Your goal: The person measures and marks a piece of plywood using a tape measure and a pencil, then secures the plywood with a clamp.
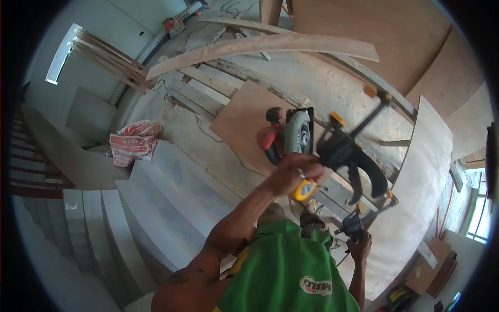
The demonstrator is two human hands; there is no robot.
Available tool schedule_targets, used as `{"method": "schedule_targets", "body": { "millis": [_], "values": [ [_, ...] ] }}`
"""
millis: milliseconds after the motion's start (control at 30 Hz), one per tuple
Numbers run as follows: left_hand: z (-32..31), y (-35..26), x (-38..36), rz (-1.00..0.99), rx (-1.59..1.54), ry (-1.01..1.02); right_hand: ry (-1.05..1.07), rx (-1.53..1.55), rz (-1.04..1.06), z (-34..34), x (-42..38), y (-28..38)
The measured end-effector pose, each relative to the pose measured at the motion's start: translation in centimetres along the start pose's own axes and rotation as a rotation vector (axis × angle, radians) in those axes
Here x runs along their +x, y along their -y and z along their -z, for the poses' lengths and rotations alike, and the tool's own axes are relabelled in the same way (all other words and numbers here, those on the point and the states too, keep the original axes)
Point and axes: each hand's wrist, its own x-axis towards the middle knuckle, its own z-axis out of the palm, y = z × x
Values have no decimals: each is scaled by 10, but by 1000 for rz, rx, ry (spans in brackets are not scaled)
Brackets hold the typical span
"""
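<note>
My left hand point(303, 169) is closed at the near end of a large black bar clamp point(340, 149) with orange pads, raised close to the camera. A yellow-and-blue tape measure point(305, 189) shows at the underside of this same hand. Lower right, my right hand point(360, 246) grips a second black bar clamp point(353, 225), its bar pointing up and right over the edge of a curved pale plywood panel point(410, 195). Just beyond my left hand, a grey-and-red circular saw point(298, 134) rests on a brown plywood sheet point(244, 117).
A long curved wooden strip point(260, 48) lies across the timber supports point(200, 96). Curved steps point(174, 192) descend at left, near red-and-white cement bags point(136, 143). Cords trail over the dusty floor. Large brown panels point(374, 36) stand at upper right.
</note>
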Motion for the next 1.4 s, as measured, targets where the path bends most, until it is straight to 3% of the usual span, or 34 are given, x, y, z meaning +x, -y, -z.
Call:
{"method": "schedule_targets", "body": {
  "millis": [133,267,333,400,533,600,733,833,900,1000,1100,1167,1267,1333,1367,1400],
  "values": [
    [96,-50,-41,-220,226,-166,-103,8,-1,-17,-42,16],
    [201,-66,-64,-291,333,-290,-214,136,-153,-34,-82,40],
    [251,-53,-64,-310,401,-310,-279,130,-215,-39,-106,53],
    [297,-31,-54,-281,542,-465,-302,240,-271,-46,-124,65],
    [367,24,-25,-200,332,-499,-385,386,-313,-52,-169,105],
    [388,52,-3,-230,427,-550,-432,458,-401,-55,-187,120],
    [407,93,46,-274,470,-737,-557,374,-545,-72,-228,128],
    [405,92,68,-74,756,-798,-609,314,-660,-79,-256,145],
    [413,94,85,224,1170,-889,-652,334,-711,-88,-272,151],
    [447,116,97,365,1186,-804,-796,412,-758,-108,-294,153],
    [407,105,75,306,1065,-817,-916,554,-888,-109,-302,156],
    [410,105,77,357,1180,-789,-946,941,-1038,-102,-304,159],
    [402,98,72,388,1268,-840,-1065,1004,-960,-103,-311,144],
    [382,94,65,278,1360,-1261,-1177,1091,-878,-96,-319,137],
    [371,89,56,278,1363,-1248,-1187,1086,-884,-89,-324,131],
    [349,79,42,3,1303,-1230,-1274,1210,-804,-79,-330,127]
  ]
}}
